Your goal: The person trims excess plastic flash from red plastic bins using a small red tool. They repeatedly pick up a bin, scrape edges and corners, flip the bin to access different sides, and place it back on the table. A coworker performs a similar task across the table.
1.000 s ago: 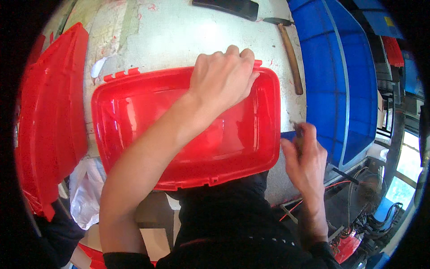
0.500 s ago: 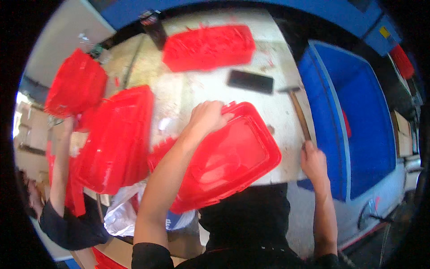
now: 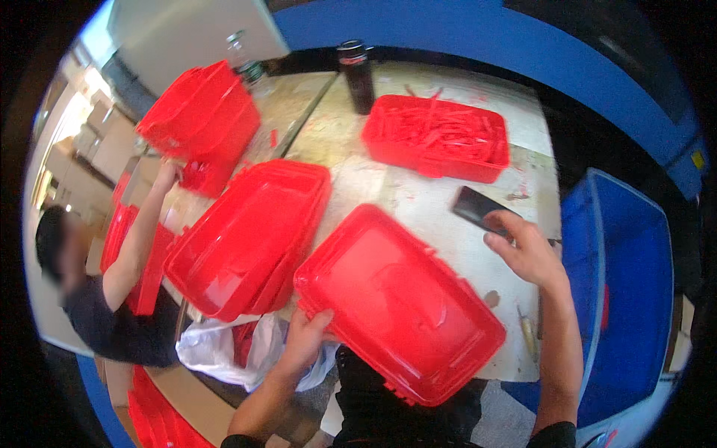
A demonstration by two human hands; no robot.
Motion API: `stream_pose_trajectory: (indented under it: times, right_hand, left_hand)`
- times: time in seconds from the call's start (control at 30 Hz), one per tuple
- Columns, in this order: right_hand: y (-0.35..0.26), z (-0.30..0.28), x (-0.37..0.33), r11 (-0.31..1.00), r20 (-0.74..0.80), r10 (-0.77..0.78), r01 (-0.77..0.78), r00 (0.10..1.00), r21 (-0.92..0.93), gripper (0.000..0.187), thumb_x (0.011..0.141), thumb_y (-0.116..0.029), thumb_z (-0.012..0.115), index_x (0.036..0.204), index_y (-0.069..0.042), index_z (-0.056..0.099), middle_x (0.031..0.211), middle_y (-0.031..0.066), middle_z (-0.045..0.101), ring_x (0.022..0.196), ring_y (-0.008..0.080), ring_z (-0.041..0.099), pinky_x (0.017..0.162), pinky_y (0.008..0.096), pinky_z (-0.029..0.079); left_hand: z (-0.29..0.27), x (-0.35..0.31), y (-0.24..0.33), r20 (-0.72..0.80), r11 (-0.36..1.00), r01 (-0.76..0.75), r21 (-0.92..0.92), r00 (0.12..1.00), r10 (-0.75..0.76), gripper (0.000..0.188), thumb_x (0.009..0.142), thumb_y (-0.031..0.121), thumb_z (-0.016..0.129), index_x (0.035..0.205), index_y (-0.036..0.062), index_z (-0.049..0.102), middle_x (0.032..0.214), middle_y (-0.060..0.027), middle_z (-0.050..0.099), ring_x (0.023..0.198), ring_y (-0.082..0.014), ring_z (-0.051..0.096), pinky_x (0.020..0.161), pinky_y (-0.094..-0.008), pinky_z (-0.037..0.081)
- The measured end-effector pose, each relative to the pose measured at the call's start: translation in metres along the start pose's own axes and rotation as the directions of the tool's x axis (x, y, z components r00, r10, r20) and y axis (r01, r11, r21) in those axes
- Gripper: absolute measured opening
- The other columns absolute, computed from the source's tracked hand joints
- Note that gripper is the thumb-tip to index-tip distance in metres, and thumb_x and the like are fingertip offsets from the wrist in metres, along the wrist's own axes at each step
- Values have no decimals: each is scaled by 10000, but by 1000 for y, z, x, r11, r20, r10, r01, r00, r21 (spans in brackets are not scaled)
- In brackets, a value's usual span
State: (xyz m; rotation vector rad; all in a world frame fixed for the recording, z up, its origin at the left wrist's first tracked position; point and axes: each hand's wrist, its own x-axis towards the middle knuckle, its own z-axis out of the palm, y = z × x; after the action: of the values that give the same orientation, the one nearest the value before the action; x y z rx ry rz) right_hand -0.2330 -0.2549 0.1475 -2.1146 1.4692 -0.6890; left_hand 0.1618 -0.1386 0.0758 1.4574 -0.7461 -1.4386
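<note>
My left hand (image 3: 305,337) grips the near-left edge of a red plastic lid (image 3: 388,299), a shallow rectangular piece with a raised rim, tilted over the table's front edge. The fingers go under the lid and are partly hidden. My right hand (image 3: 526,250) is open, thumb and fingers apart, just above the right end of a black phone (image 3: 476,207); I cannot tell whether it touches it. A small tool with a pale handle (image 3: 527,336) lies by the right table edge. The hammer does not show clearly.
Stacked red lids (image 3: 250,231) lie left of mine. Behind stand a red bin of red scraps (image 3: 441,138) and a dark tumbler (image 3: 357,78). A blue crate (image 3: 627,299) is at right. At left, a co-worker (image 3: 119,299) reaches to stacked red bins (image 3: 202,123); a white bag (image 3: 224,351) hangs below.
My right hand has let go of the hammer and moved to the phone. My left hand has shifted from the lid's far edge to its near-left edge, and the lid has turned. The view has shifted.
</note>
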Motion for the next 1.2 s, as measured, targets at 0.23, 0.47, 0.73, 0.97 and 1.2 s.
stream_pose_trajectory:
  times: [0.23, 0.47, 0.73, 0.97, 1.2]
  right_hand:
    - [16, 22, -72, 561, -96, 294, -90, 951, 823, 491, 1024, -318, 506, 1399, 0, 509, 1381, 146, 558, 1256, 300, 530, 1083, 395, 391]
    - [49, 36, -150, -102, 92, 363, -59, 927, 993, 627, 1031, -486, 463, 1452, -23, 430, 1548, 169, 391, 1453, 313, 334, 1184, 449, 274]
    - [10, 60, -202, 593, -250, 682, -320, 688, 739, 337, 1044, -296, 519, 1198, -5, 589, 1121, 93, 642, 1096, 222, 604, 954, 358, 475]
    - [-32, 91, -211, 785, -497, 605, -357, 622, 507, 158, 1027, -120, 513, 1099, -17, 610, 790, 1, 587, 735, 93, 530, 701, 236, 423]
    - [-77, 70, -254, 781, -490, 622, -436, 611, 447, 107, 989, -53, 557, 1028, 9, 636, 816, 34, 636, 741, 79, 549, 671, 218, 425]
  left_hand:
    - [77, -63, 65, 114, -62, -836, 545, 0, 994, 635, 860, 207, 679, 1452, 83, 485, 1475, -241, 456, 1368, -463, 427, 1124, -600, 308]
    - [148, -65, -40, 621, -322, -811, 488, 64, 781, 499, 906, 162, 612, 1400, 144, 544, 1576, -183, 366, 1489, -387, 281, 1213, -597, 174]
    - [-146, -68, 25, 913, 768, -577, 280, 407, -27, 192, 902, 213, 615, 837, 38, 660, 729, -139, 633, 692, -298, 628, 646, -424, 493]
    - [-421, 61, -128, -292, 5, 297, 955, 942, -164, 188, 814, 182, 635, 904, 49, 733, 795, -145, 713, 705, -262, 670, 623, -391, 515]
    - [-488, 109, -127, -455, 21, 455, 890, 888, 67, 175, 842, 169, 655, 956, 50, 712, 836, -155, 703, 728, -298, 654, 641, -406, 508]
